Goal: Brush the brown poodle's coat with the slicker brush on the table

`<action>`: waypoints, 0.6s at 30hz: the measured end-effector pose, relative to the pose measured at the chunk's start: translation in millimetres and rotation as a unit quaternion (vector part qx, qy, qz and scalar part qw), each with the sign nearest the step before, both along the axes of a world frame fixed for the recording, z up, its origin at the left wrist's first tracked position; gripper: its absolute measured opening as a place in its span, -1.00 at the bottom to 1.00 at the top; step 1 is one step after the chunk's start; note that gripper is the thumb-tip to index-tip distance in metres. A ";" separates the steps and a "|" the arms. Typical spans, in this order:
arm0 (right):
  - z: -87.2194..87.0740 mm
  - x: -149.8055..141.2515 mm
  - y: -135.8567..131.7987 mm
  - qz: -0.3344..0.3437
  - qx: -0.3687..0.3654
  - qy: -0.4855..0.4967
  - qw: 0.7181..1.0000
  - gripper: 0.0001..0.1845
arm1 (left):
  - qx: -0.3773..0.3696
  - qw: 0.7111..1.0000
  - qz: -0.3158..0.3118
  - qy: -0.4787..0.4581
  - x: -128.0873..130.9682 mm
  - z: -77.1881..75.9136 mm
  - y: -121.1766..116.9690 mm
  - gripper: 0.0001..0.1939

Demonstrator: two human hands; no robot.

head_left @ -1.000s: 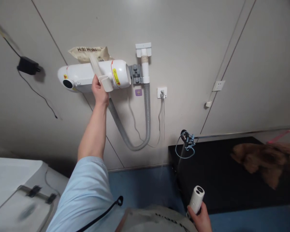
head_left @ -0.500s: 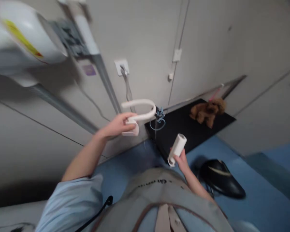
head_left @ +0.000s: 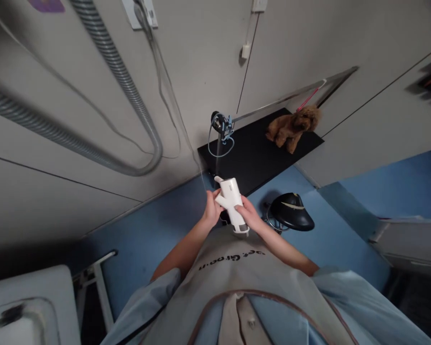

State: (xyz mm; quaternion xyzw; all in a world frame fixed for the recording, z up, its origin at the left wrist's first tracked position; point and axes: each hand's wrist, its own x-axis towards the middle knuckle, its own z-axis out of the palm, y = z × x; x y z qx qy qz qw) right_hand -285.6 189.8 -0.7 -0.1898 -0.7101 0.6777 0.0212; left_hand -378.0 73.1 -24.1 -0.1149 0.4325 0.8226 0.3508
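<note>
A white cylindrical handheld device [head_left: 232, 205] is gripped in both hands in front of my chest. My right hand [head_left: 249, 216] wraps its lower body. My left hand [head_left: 211, 209] closes on its left side, where a white curved piece [head_left: 220, 182] sticks out near the top. Beyond the hands a small brown dog [head_left: 292, 127] lies on a black grooming table [head_left: 251, 153] under a metal arm [head_left: 287, 98] with a pink leash.
A grey corrugated hose [head_left: 122, 81] loops down the pale wall, with a wall socket [head_left: 140, 12] and cord above. A black saddle stool [head_left: 291, 218] stands on the blue floor by the table. A white tub [head_left: 25, 306] sits at the lower left.
My left hand took the white curved piece off the wall-mounted dryer, carried it down and brought it to the device in my right hand. My view swung down and to the right.
</note>
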 end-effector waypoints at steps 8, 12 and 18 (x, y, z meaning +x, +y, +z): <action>-7.3 20.6 4.9 -0.022 0.079 0.023 0.996 -0.54 | -0.123 0.988 -0.053 0.077 27.8 -22.6 3.5 -0.48; -4.2 37.3 37.7 -0.063 0.116 0.039 0.990 -0.59 | -0.143 0.972 -0.166 0.090 30.0 -14.4 32.8 -0.50; 6.2 90.7 126.0 -0.142 0.160 0.050 0.976 -0.62 | -0.106 0.976 -0.180 0.067 82.9 -13.2 157.7 -0.40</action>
